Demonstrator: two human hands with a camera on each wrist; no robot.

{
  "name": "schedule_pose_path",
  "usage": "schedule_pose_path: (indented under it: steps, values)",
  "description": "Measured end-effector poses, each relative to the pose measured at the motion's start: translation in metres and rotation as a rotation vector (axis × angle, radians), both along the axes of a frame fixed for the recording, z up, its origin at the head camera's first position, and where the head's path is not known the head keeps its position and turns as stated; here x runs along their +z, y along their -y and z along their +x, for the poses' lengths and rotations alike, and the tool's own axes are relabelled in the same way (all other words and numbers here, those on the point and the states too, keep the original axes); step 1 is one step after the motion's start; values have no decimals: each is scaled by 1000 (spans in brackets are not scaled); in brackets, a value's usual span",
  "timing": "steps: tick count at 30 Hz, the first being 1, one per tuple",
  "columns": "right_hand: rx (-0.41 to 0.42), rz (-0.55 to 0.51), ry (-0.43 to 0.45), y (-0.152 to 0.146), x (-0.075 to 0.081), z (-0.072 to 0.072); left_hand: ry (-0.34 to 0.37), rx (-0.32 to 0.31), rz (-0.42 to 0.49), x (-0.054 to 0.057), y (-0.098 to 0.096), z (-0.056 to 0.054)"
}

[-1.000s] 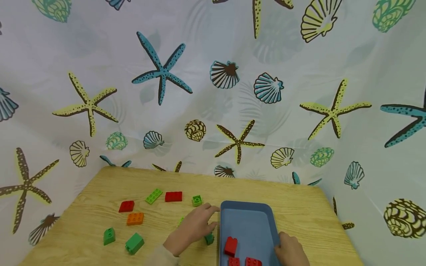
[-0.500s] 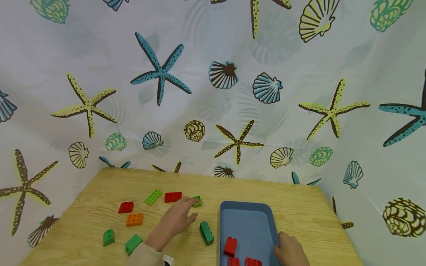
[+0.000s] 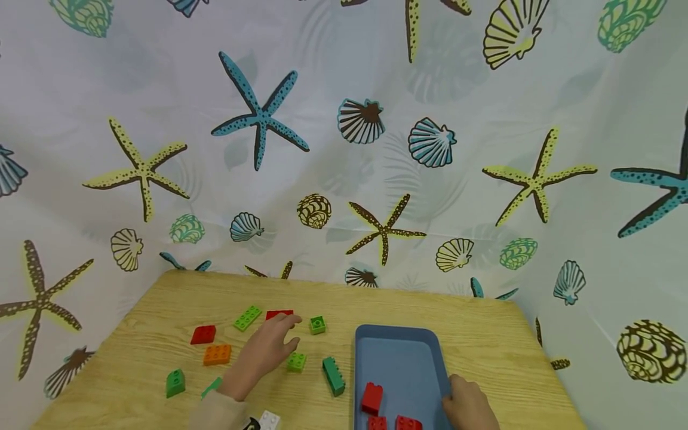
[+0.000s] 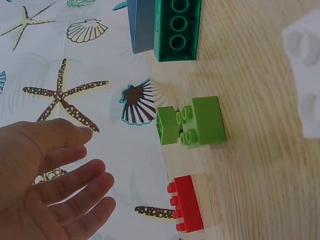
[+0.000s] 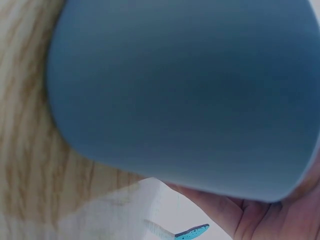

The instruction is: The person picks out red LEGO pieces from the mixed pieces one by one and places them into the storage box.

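My left hand (image 3: 269, 343) hovers over the table with fingers loosely spread, holding nothing. In the head view it partly covers a red brick (image 3: 279, 313). Just right of it lie a light green brick (image 3: 297, 362) and a small light green piece (image 3: 318, 325). The left wrist view shows the same hand (image 4: 65, 185) apart from the light green brick (image 4: 207, 121) and red brick (image 4: 187, 205). My right hand (image 3: 469, 404) grips the right rim of a blue-grey tray (image 3: 400, 352). Up close, the tray's wall (image 5: 185, 100) hides part of that hand (image 5: 275, 217).
Three red bricks, one of them upright (image 3: 372, 398), are in the tray's near part. A dark green brick (image 3: 334, 376) lies by its left side. Farther left are an orange brick (image 3: 217, 355), a red sloped brick (image 3: 203, 334) and green ones. A white brick (image 3: 269, 420) is near the front.
My left hand has moved left, away from the tray, uncovering the dark green brick and then the light green ones. My right hand stays at the tray's rim.
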State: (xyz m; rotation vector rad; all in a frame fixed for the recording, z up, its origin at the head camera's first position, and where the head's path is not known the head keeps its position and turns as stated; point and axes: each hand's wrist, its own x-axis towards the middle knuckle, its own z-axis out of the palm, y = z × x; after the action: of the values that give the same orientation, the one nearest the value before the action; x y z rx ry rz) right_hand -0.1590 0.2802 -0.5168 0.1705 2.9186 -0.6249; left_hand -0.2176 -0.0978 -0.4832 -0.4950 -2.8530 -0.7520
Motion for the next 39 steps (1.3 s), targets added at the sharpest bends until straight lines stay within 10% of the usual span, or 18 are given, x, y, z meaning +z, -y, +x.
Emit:
schedule_pose_path:
  steps: [39]
  values:
    - [-5,-6,-26,-1,-3,2,13,198,-106,5,71,-1]
